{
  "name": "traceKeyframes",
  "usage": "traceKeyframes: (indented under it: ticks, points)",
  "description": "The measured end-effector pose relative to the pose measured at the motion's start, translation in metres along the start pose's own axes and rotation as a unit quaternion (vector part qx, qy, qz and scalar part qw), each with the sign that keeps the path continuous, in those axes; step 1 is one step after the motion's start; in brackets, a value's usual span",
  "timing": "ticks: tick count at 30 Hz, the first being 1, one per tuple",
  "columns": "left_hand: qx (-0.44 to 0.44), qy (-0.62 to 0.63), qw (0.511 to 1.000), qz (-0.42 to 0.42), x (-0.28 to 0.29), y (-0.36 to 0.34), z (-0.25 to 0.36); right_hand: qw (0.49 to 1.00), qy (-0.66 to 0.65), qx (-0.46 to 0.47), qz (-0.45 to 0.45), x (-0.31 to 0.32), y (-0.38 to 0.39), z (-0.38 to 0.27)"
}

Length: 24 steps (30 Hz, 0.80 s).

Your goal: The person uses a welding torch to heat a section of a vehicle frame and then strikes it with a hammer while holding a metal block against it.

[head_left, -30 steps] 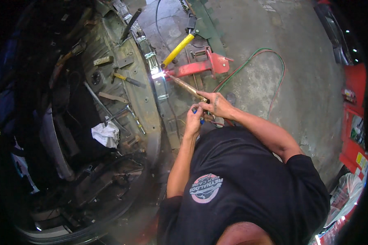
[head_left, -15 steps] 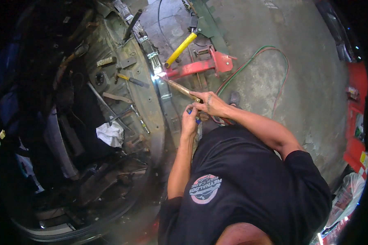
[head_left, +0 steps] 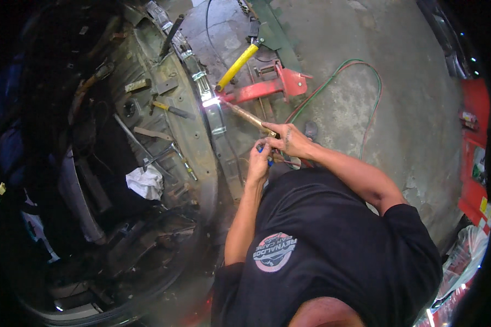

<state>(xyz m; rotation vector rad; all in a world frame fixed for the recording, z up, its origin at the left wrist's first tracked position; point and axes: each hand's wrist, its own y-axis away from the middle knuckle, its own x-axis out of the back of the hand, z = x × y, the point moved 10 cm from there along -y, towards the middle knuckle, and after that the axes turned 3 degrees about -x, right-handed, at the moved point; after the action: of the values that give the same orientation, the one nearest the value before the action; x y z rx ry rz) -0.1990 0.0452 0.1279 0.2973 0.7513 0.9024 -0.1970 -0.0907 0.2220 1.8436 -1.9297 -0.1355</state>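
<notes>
My right hand (head_left: 289, 140) grips a long brass-coloured torch (head_left: 247, 115), index finger along its body. Its far end reaches a bright glow (head_left: 211, 101) on the shiny metal rail (head_left: 204, 83) at the edge of a stripped car body. My left hand (head_left: 258, 163) pinches at a blue knob (head_left: 268, 161) at the torch's near end, just below my right hand; its fingertips are partly hidden. Just beyond the glow stand a red steel fixture (head_left: 259, 91) and a yellow bar (head_left: 237, 65).
A hammer (head_left: 169, 109), metal tools (head_left: 185, 163) and a white rag (head_left: 144, 182) lie inside the car body (head_left: 193, 136). Green and red hoses (head_left: 333, 73) loop over the concrete floor (head_left: 398, 109) to the right. Red equipment (head_left: 472, 180) stands at the far right.
My hands and the torch shifted slightly left half a second ago and are now back right, about where they were a second ago. My grip looks unchanged.
</notes>
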Motion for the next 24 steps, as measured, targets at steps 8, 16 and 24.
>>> traceKeyframes:
  ticks: [8, 16, 24]
  points:
    - [0.001, 0.005, 1.000, 0.014, 0.007, 0.003, 0.002, 1.000, -0.002, 0.008, -0.001, 0.000, 0.000, -0.018]
    - [0.003, -0.003, 0.999, 0.047, 0.007, 0.017, 0.036, 0.999, 0.025, 0.029, -0.004, -0.018, -0.018, -0.018]
    - [0.012, -0.015, 0.997, 0.072, 0.013, 0.015, 0.024, 0.999, 0.009, 0.031, 0.010, -0.016, -0.014, -0.009]
